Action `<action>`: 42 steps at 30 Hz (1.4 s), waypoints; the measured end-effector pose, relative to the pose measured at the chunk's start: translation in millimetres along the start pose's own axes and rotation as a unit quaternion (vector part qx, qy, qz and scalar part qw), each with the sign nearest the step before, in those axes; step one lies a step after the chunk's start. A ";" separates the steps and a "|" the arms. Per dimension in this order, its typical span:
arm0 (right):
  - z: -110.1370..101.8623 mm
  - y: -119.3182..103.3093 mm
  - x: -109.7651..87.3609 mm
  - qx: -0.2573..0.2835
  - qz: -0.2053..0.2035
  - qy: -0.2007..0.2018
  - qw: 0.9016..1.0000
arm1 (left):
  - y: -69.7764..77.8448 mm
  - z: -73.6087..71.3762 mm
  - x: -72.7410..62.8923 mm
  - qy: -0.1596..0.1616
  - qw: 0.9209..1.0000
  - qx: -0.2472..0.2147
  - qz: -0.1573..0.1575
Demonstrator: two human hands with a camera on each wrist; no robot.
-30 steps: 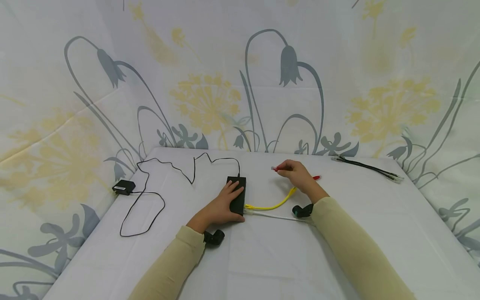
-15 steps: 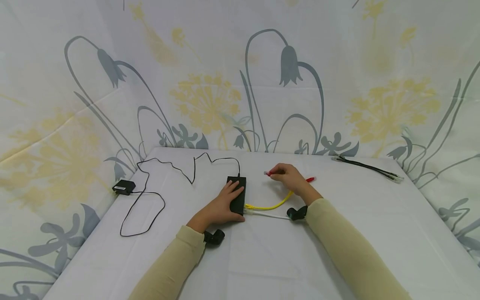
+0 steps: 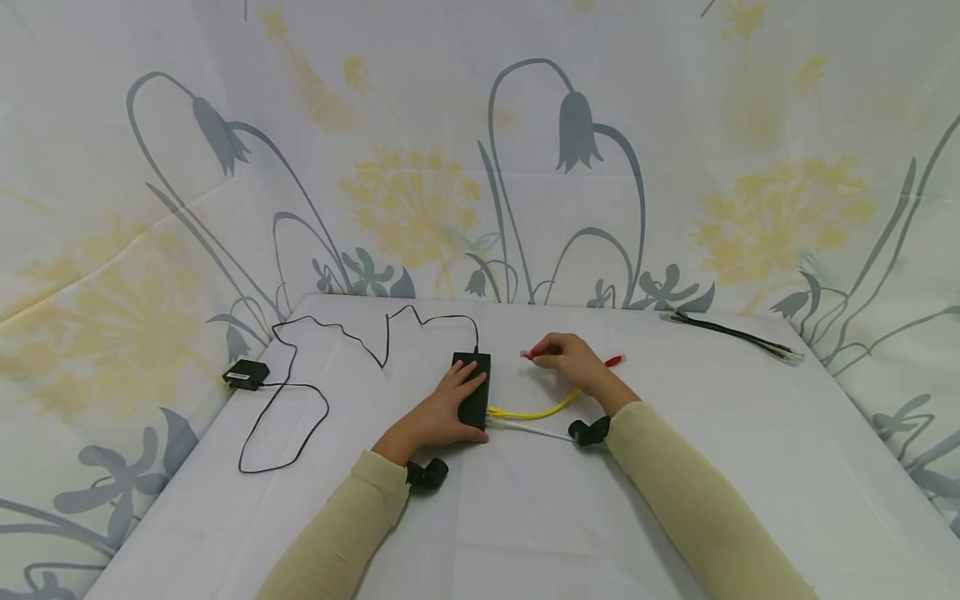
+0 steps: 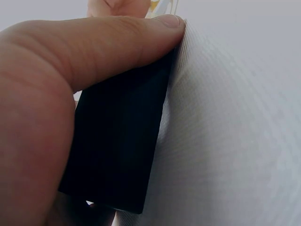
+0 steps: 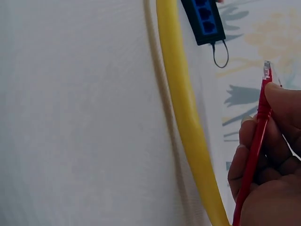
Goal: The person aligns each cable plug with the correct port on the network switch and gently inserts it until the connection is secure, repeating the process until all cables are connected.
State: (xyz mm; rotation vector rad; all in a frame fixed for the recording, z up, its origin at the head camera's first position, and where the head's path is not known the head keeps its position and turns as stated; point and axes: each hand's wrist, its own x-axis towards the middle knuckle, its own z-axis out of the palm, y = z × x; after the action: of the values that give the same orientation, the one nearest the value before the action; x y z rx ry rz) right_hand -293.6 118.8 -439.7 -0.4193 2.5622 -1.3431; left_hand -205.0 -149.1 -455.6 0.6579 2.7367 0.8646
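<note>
In the head view my left hand [image 3: 438,414] holds a black network switch [image 3: 474,410] on the table, fingers spread over its top and thumb against its near end. The left wrist view shows the thumb wrapped along an edge of the box. To the right, my right hand [image 3: 576,365] pinches a red Ethernet cable [image 5: 254,153] just behind its clear plug [image 5: 267,69]. The plug points left towards the switch, a short gap from it. Blue ports [image 5: 206,16] line the switch's right side. A yellow Ethernet cable [image 3: 536,416] and a white cable [image 3: 536,430] run from that side.
A black power adapter [image 3: 246,375] lies at the far left, its thin cord [image 3: 476,333] looping to the switch's back end. Several black cables [image 3: 735,332] lie bundled at the back right. A flowered cloth [image 3: 420,200] hangs behind the white table [image 3: 540,517].
My right hand has moved left and slightly nearer me with the red Ethernet cable, bringing its plug closer to the switch. My left hand has stayed on the switch.
</note>
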 end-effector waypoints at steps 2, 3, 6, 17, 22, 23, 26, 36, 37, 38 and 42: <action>1.3 0.0 -1.0 0.001 0.000 -0.008 1.000 | -0.1 0.2 0.1 0.000 1.000 0.000 0.000; 2.1 0.4 -1.1 0.003 0.002 -0.013 1.000 | -0.1 0.3 0.2 0.000 1.000 0.000 0.000; 4.6 1.2 -1.6 0.007 0.007 -0.025 1.000 | 0.4 0.2 -0.2 0.000 1.000 -0.002 0.001; 10.7 -6.4 -5.6 -0.008 -0.004 -0.055 0.998 | 1.9 -3.1 -1.2 -0.001 1.000 -0.008 0.005; 13.0 -15.8 -8.3 -0.010 -0.006 -0.077 0.997 | 1.9 -3.2 -1.5 -0.004 1.000 -0.009 0.004; 13.9 -17.6 -8.7 -0.010 -0.005 -0.081 0.997 | 2.0 -3.1 -1.5 -0.004 1.000 -0.009 0.005; 16.7 -20.6 -8.8 -0.004 -0.005 -0.093 0.996 | 1.8 -2.9 -0.9 -0.004 1.000 -0.007 0.006; 30.8 -19.9 -8.3 -0.004 0.006 -0.097 0.995 | 2.5 -3.5 -1.4 -0.002 1.000 -0.004 0.005; 31.6 -19.9 -8.9 -0.004 0.005 -0.097 0.995 | 2.7 -3.5 -1.4 -0.001 1.000 -0.004 0.005; 32.3 -19.8 -9.4 -0.006 0.004 -0.096 0.995 | 2.9 -3.6 -1.4 -0.001 1.000 -0.003 0.005; 35.3 -20.1 -12.2 -0.012 0.004 -0.088 0.996 | 3.4 -3.5 -1.8 0.000 1.000 -0.003 0.006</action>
State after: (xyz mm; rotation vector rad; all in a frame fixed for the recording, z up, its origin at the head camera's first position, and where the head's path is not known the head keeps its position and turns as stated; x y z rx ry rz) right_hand -268.0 85.1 -442.1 -0.5070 2.4358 -1.2143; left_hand -203.3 -149.2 -450.6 0.6736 2.7326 0.8757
